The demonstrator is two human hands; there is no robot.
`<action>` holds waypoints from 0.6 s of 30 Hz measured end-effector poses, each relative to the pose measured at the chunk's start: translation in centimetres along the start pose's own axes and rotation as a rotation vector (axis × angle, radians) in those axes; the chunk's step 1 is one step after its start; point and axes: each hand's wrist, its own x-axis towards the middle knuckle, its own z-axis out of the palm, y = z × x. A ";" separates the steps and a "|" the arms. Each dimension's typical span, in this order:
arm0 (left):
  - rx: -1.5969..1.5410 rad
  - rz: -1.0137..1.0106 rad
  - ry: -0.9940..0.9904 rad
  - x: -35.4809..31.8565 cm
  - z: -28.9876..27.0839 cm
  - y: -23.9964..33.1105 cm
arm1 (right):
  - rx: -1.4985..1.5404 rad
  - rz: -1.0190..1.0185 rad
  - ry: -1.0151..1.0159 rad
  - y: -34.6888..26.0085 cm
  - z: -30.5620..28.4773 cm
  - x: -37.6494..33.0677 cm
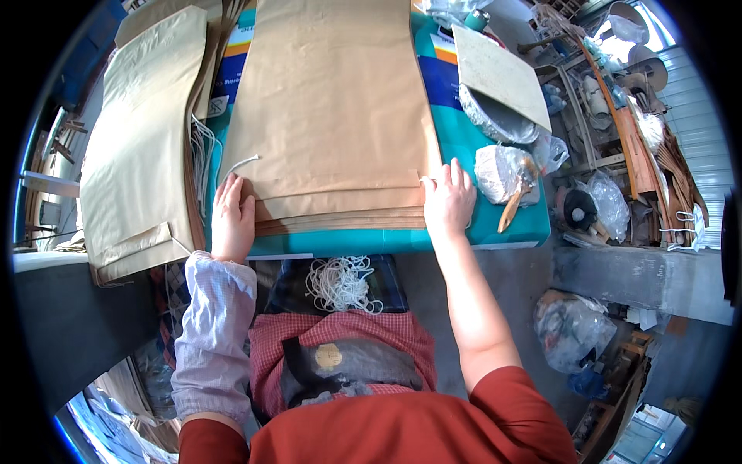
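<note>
Paper bags [332,100] lie stacked on the teal-covered counter [348,243] between the left hand [233,216] and right hand [450,201], which rest at the stack's near corners, fingers extended; whether either pinches the bags, I cannot fairly tell.

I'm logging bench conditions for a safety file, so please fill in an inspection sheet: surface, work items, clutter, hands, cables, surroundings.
Surface: teal table cover, with blue and orange print, partly hidden.
Work items: central stack of brown paper sheets or bags, near end folded; second stack to its left, white strings between them.
Clutter: at right, pale board over a plastic-lined bowl; wooden-handled brush on a plastic-wrapped bundle.
Hands: left hand and right hand at opposite side edges of the central stack.
Cables: no power cable clearly seen.
Surroundings: white cord heap below the table edge; filled plastic bag at lower right.
</note>
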 end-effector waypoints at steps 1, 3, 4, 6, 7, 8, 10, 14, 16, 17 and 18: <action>-0.001 -0.002 -0.007 0.2 -0.1 0.1 | 0.101 -0.040 0.025 0.1 0.0 0.3; 0.080 0.039 -0.043 0.4 -0.4 0.9 | 0.304 -0.134 0.069 0.4 0.2 0.6; 0.030 0.000 0.007 -0.2 -0.4 0.3 | 0.694 -0.045 0.047 -0.4 -1.0 0.4; -0.028 -0.092 0.179 -0.6 -1.5 0.4 | 1.481 0.384 -0.098 -0.6 -4.6 0.4; -0.052 -0.150 0.279 -0.8 -2.0 1.2 | 1.675 0.465 -0.172 0.6 -6.8 -0.1; -0.295 -0.357 0.151 -0.9 -3.1 1.3 | 1.720 0.426 -0.333 1.3 -9.1 -0.4; -0.690 -0.632 -0.117 -1.2 -4.7 1.8 | 1.634 0.333 -0.451 2.2 -9.2 -1.2; -0.077 0.094 0.242 -3.0 -7.3 1.2 | 0.939 0.031 -0.285 -0.1 -3.9 -3.4; 0.046 0.297 0.447 -3.8 -10.1 -1.1 | 1.172 0.009 -0.215 -5.0 -2.9 -4.2; 0.090 0.258 0.514 -4.4 -11.5 -3.3 | 1.244 -0.009 -0.210 -7.1 -2.2 -4.3; 0.019 0.076 0.523 -5.0 -13.1 -4.8 | 1.347 -0.037 -0.230 -9.3 -1.7 -3.9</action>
